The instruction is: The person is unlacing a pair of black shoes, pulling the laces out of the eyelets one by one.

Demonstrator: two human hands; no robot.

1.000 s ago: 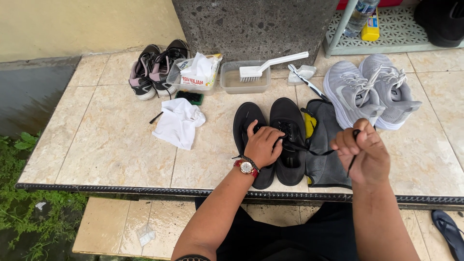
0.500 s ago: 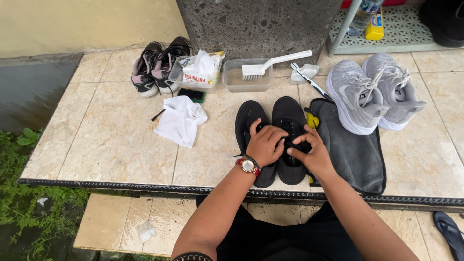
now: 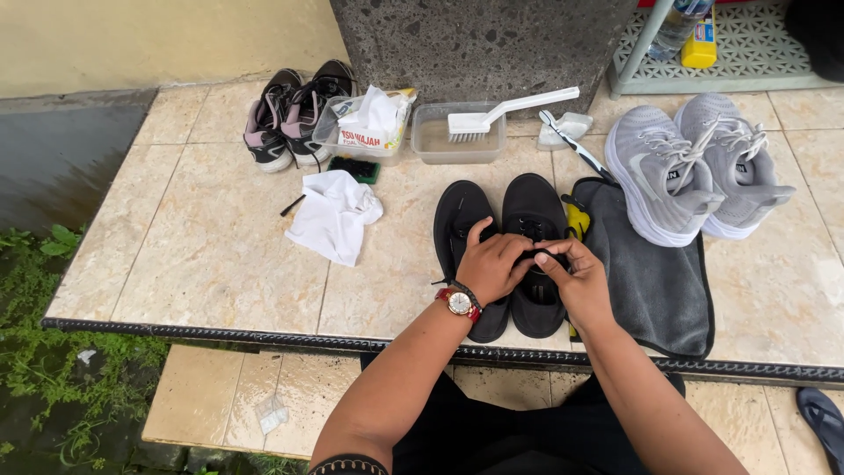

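Two black shoes [image 3: 462, 215] stand side by side on the tiled ledge [image 3: 211, 264], toes pointing away from me. My left hand [image 3: 492, 264], with a red watch on the wrist, rests on the right shoe [image 3: 534, 211] and pinches its black lace. My right hand [image 3: 576, 277] meets it from the right, fingers closed on the same lace [image 3: 547, 255] over the shoe's opening. A grey towel [image 3: 655, 281] lies just right of the shoes.
A pair of grey sneakers [image 3: 694, 167] sits at the right. A white cloth [image 3: 334, 215], a clear tub with a white brush [image 3: 479, 123], a tissue container [image 3: 365, 127] and dark sneakers [image 3: 290, 114] lie behind. A stone pillar [image 3: 483, 44] rises at the back.
My right hand, which held the lace pulled out to the right, has come back left to the shoe and now meets my left hand over its opening.
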